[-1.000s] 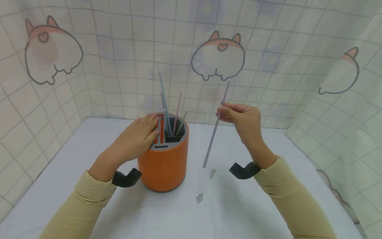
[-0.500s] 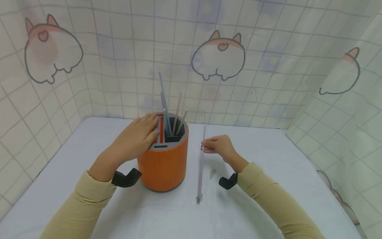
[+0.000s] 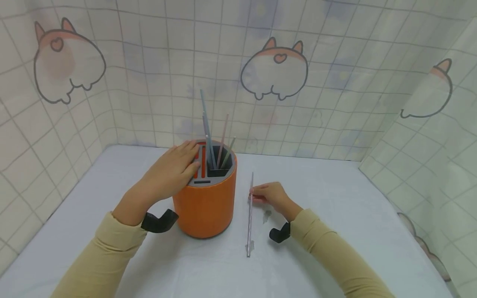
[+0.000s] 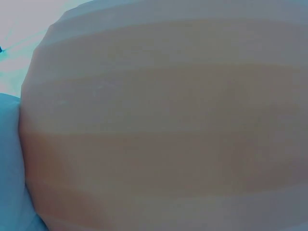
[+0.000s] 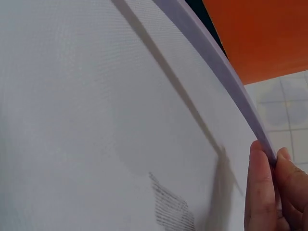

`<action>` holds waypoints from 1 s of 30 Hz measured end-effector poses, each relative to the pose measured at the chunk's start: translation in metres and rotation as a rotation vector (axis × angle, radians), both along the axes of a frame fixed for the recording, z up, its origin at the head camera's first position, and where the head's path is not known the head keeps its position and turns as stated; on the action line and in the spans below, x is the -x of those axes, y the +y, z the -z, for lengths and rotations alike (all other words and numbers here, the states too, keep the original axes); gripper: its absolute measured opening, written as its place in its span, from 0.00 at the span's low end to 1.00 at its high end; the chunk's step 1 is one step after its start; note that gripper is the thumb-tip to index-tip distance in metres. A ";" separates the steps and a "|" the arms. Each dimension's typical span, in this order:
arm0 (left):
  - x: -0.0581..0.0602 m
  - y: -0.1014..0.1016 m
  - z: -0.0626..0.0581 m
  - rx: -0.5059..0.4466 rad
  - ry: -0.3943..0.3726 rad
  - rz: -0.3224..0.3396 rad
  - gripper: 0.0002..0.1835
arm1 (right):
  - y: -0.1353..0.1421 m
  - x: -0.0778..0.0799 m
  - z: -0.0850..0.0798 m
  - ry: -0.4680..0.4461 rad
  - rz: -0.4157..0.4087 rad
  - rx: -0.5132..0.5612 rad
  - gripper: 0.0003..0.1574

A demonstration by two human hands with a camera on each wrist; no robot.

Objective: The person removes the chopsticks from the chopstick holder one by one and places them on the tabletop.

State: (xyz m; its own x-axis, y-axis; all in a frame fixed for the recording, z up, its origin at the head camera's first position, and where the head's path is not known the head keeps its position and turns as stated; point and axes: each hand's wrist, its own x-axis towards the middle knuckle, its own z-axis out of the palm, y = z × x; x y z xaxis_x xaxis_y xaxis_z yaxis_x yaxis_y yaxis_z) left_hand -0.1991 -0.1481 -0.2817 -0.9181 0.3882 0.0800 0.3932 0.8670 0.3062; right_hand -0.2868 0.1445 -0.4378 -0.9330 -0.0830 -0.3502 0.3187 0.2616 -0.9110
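My left hand [image 3: 171,169] lies flat over the left side of the top of an orange cylindrical knife block [image 3: 205,213], its fingers straight. Blue sticks [image 3: 208,134], a pink stick [image 3: 223,134] and a green stick [image 3: 228,152] stand in the block's dark compartment. To the right of the block, my right hand [image 3: 273,196] pinches a long, thin lilac stick [image 3: 249,231] between thumb and fingers. That stick points toward me, close over the white table; in the right wrist view its lilac length [image 5: 224,70] casts a shadow below. Blurred skin fills most of the left wrist view.
A white cloth covers the table [image 3: 316,178], marked by small grey patches [image 3: 266,216] beside the stick. Behind and at both sides hang curtains [image 3: 167,62] with a grid and cartoon animal print. Narrow slots [image 3: 203,163] line the block's grey top.
My right hand has come down and left toward the table, and the lilac stick in it has gone from slanting in the air to low beside the block. The left hand has stayed put.
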 end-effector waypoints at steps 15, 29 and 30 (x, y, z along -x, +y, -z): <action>0.002 -0.001 0.003 -0.016 0.000 -0.008 0.32 | -0.007 -0.001 0.003 0.230 -0.047 -0.327 0.12; -0.001 0.000 -0.001 -0.028 0.003 0.001 0.32 | -0.009 -0.025 -0.119 0.477 -0.142 -0.034 0.26; -0.001 0.000 -0.001 -0.029 0.003 0.002 0.31 | -0.011 -0.028 -0.125 0.491 -0.154 -0.041 0.26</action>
